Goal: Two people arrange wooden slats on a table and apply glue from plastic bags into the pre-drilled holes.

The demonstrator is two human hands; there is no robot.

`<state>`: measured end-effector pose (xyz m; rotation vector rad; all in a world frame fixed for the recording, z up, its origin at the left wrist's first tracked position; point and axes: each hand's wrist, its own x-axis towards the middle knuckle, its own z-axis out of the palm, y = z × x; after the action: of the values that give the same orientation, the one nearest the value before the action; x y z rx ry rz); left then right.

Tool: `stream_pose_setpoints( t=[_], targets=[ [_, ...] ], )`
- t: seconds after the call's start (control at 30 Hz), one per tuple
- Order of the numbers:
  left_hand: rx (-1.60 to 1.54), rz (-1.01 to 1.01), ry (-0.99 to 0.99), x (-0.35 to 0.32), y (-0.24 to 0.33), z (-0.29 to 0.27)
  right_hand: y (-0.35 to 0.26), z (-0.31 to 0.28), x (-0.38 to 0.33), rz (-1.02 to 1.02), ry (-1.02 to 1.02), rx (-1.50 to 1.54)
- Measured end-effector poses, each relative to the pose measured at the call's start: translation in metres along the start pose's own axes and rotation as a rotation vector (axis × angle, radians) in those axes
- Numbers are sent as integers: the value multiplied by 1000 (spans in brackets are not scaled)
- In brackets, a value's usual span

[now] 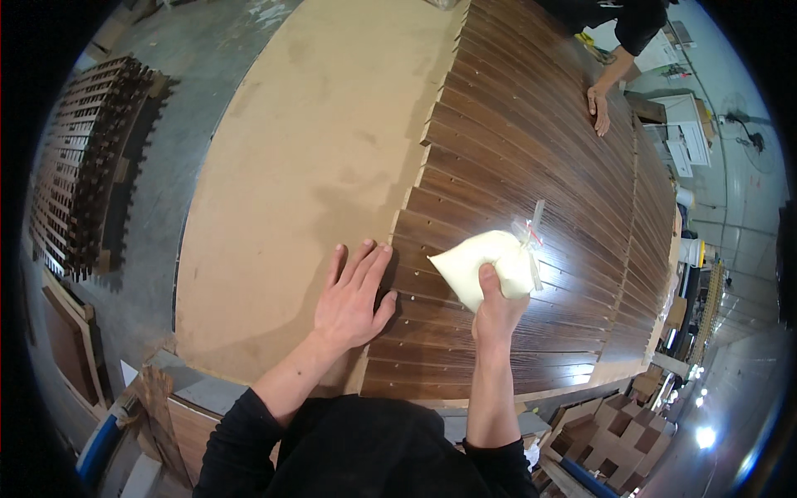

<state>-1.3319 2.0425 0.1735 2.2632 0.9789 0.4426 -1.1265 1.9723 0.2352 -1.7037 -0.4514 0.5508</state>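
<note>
My right hand (501, 311) is wrapped round a plastic bag filled with a pale cream substance (473, 259). The bag's pointed corner faces left, and its tied end with a red strip sticks out at the upper right. Below the bag lie dark brown wood planks (452, 187) in rows, with small pale spots dotted along them. My left hand (353, 303) rests flat with fingers stretched out, at the planks' stepped left edge. Its palm is on the tan board (307, 141), and the thumb and fingertips reach to the planks.
At the far right, another person's hand (598, 108) touches the planks. A stack of slatted wood (79, 166) stands on the grey floor at left. Cardboard boxes (618, 436) sit at lower right. A blue bar (98, 448) runs beside the table at lower left.
</note>
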Motion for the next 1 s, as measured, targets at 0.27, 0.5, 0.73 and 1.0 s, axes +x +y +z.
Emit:
stream_pose_setpoints(
  t=[0.27,0.5,0.73,1.0],
  targets=[
    [-1,4,11,1,2,-2,10,10,14,-17,-32,-59],
    [-3,11,21,2,1,0,4,15,14,-24,-29,-141],
    [-5,6,3,3,1,-3,1,14,9,-48,-44,-279],
    [2,3,9,2,0,1,-6,11,33,-37,15,55]
  ],
)
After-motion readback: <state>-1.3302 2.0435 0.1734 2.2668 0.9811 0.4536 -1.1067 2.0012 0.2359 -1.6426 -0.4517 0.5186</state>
